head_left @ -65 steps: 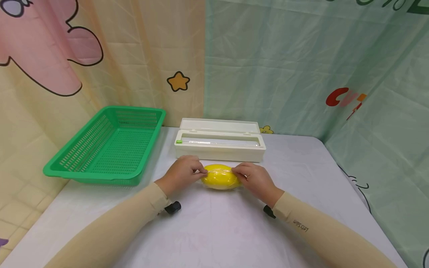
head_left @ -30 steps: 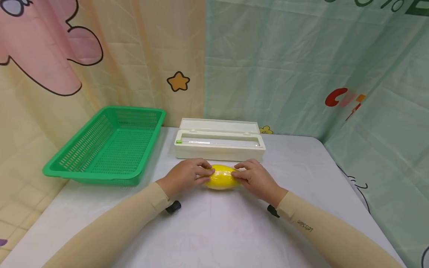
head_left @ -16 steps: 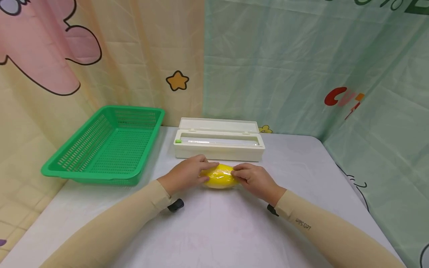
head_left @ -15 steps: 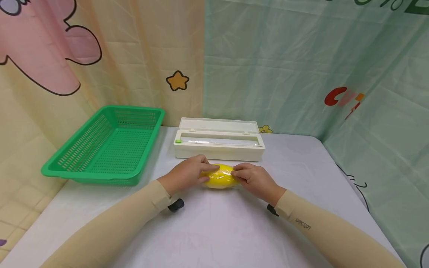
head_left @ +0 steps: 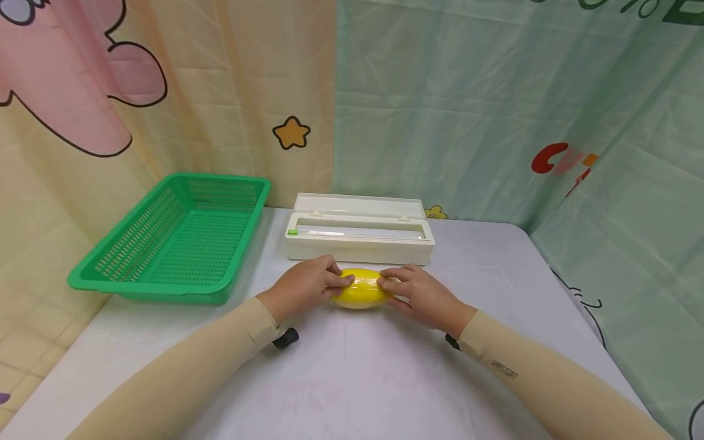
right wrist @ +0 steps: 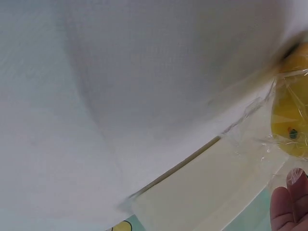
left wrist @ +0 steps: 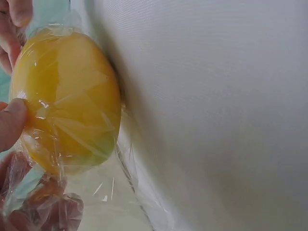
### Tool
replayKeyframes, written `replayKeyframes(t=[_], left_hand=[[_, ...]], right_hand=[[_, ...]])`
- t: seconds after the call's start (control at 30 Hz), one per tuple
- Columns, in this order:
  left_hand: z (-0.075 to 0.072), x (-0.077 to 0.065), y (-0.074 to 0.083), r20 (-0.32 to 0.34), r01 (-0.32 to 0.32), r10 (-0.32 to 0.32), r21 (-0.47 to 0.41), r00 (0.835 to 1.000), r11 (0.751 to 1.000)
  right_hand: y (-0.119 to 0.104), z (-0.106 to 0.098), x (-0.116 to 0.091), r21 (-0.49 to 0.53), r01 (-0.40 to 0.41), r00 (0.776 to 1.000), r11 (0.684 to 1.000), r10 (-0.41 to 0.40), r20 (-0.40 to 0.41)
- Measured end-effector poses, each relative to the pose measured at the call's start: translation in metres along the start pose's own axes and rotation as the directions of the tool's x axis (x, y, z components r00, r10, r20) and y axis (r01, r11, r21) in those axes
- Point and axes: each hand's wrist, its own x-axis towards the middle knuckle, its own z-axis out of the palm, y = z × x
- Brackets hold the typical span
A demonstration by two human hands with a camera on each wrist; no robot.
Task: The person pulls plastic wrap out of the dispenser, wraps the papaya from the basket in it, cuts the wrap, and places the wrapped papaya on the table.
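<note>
A smooth yellow oval fruit (head_left: 363,288), mango-like, lies on the white table, loosely wrapped in clear cling film. A greenish patch shows on the fruit (left wrist: 72,96) in the left wrist view, and a small dark spot appears on it in the right wrist view. My left hand (head_left: 308,282) holds the left end, its thumb (left wrist: 10,124) pressed on the film and other fingers behind crumpled cling film (left wrist: 108,192). At the opposite end, my right hand (head_left: 426,294) grips the fruit with fingertips on top; the right wrist view shows only some fingers (right wrist: 288,204).
Directly behind the hands stands a white cling film dispenser (head_left: 360,250) with its lid (head_left: 360,205) raised and a green slider (head_left: 293,232) at its left. A green slatted basket (head_left: 159,287) sits at the table's left. Printed curtains (head_left: 440,110) hang behind.
Both hands stay at the fruit and shift their grips slightly. My left fingers, stretched over its top half a second ago, are drawn back to its end; my right fingers have spread somewhat.
</note>
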Motion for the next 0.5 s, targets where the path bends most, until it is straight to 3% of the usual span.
replayKeyframes(t=[0.17,0.3,0.5], left_hand=[[0.001,-0.002,-0.001,-0.037,-0.02,0.022,0.035,0.999,0.999],[0.002,-0.003,-0.002,-0.054,-0.02,0.021,0.014,0.998,1.0],[0.002,-0.005,-0.007,-0.036,0.028,-0.031,-0.08,0.999,0.996]], right_hand=[[0.001,-0.004,-0.008,0.04,-0.07,0.988,0.997,0.063,0.143],[0.003,-0.008,-0.015,0.095,-0.117,0.967,0.989,0.091,0.238],[0.008,-0.01,-0.02,0.164,-0.184,0.958,0.969,0.139,0.253]])
